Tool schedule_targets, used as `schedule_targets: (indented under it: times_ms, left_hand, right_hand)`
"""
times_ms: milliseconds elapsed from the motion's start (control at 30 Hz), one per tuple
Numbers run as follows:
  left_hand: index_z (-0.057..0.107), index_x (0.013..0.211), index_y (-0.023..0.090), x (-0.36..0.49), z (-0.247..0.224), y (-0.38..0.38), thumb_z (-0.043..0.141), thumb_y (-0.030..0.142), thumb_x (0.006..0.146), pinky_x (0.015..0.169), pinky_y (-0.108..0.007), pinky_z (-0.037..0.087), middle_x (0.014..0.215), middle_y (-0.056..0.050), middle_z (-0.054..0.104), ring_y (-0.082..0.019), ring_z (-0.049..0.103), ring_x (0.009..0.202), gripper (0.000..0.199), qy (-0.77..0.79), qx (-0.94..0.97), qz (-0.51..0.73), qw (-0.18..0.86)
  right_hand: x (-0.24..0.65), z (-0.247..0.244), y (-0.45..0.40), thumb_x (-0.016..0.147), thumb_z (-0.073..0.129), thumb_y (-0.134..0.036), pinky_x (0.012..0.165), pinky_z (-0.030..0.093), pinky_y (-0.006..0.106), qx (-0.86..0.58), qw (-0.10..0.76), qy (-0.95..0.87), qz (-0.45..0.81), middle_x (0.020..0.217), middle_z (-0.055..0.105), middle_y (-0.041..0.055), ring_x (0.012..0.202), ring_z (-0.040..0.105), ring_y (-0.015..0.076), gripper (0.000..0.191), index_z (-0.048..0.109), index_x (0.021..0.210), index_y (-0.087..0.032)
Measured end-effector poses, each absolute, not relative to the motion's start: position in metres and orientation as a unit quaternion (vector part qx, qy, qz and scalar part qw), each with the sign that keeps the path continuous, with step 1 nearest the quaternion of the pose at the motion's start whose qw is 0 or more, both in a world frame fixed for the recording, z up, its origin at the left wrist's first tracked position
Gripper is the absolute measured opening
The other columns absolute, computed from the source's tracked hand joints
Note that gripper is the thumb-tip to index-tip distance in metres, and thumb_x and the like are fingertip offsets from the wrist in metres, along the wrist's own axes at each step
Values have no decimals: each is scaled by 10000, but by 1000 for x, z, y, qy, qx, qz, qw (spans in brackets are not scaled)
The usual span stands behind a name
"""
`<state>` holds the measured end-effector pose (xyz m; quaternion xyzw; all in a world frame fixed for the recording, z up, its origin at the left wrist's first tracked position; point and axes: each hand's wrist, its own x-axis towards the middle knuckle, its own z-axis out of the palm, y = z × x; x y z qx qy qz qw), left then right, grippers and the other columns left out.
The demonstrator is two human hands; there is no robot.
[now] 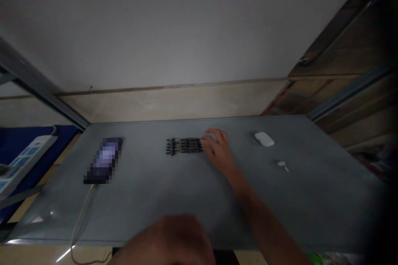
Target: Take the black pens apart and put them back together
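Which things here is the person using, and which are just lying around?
Being used:
right hand, touching the end of a row of small dark sticks
left hand, blurry, touching nothing I can see

Just lying around:
phone
white cable
white mouse
white earbud
power strip

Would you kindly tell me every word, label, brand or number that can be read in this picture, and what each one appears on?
No text can be read: the phone is pixelated, the blue panels on the white power strip are too small and blurred to read, and the white computer mouse shows no legible marking.
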<state>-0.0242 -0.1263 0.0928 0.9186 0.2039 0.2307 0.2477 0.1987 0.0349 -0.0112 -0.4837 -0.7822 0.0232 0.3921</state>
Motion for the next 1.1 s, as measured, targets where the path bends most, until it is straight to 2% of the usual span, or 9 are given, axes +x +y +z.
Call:
schedule_targets:
  times_ms: [67,167,300,433,533,700,900,1000,1100]
  left_hand:
    - [683,1019,257,-33,85,-89,408,260,1026,707,-360,547,940,-69,674,-210,649,869,275,320,888,247,219]
    - [668,950,192,-41,62,-32,497,255,1000,840,-403,520,931,-60,675,-229,623,904,189,520,812,246,102]
    - [662,970,192,-37,28,18,569,297,970,888,-399,500,963,-67,658,-250,577,982,140,488,841,232,19]
    - [613,1122,180,-26,4,24,574,322,967,892,-405,504,1027,-82,648,-255,552,997,214,472,838,273,20]
    - [617,1111,197,-26,-5,17,602,330,950,906,-411,503,1075,-86,622,-255,537,1022,210,454,847,275,25]
    - [654,1002,212,-39,-7,14,700,311,884,925,-413,487,1101,-74,594,-246,515,1038,161,455,845,279,47]
    - [739,949,244,-47,-5,17,761,363,828,926,-435,443,1108,-69,602,-259,498,1050,171,441,862,244,50]
    - [740,907,237,-45,-3,15,746,338,844,917,-422,432,1112,-64,619,-256,505,1062,119,438,870,220,56]
    - [698,985,210,-42,-1,13,677,311,904,914,-421,432,1172,-77,632,-256,518,1091,131,445,869,216,29]
  right_hand:
    - [195,-9,34,974,568,-318,1076,426,502,-452,362,-815,31,1280,561,118,1240,466,295,189,709,1054,-220]
    - [189,-9,31,941,626,-301,1074,436,502,-425,336,-840,44,1314,546,103,1255,460,290,139,724,1020,-241]
    - [184,-12,28,892,688,-248,1064,447,505,-417,319,-849,54,1284,566,102,1239,472,289,51,719,927,-227]
    - [184,-15,28,855,730,-220,1038,475,461,-422,312,-847,84,1234,584,100,1199,494,272,103,682,946,-211]
    - [185,-14,27,853,733,-230,1063,453,468,-428,313,-844,82,1303,536,112,1248,463,281,119,670,952,-206]
    - [184,-10,22,834,753,-245,1095,413,488,-419,304,-853,71,1352,496,111,1307,424,297,101,668,876,-209]
    - [180,-8,18,826,759,-235,1097,412,498,-411,289,-862,69,1353,513,108,1291,441,289,167,691,978,-225]
    - [181,-8,18,819,767,-235,1103,399,517,-399,280,-871,64,1395,495,103,1320,423,308,106,691,893,-219]
    - [181,-7,19,846,741,-228,1070,434,500,-399,278,-871,70,1328,566,106,1268,482,296,101,688,931,-215]
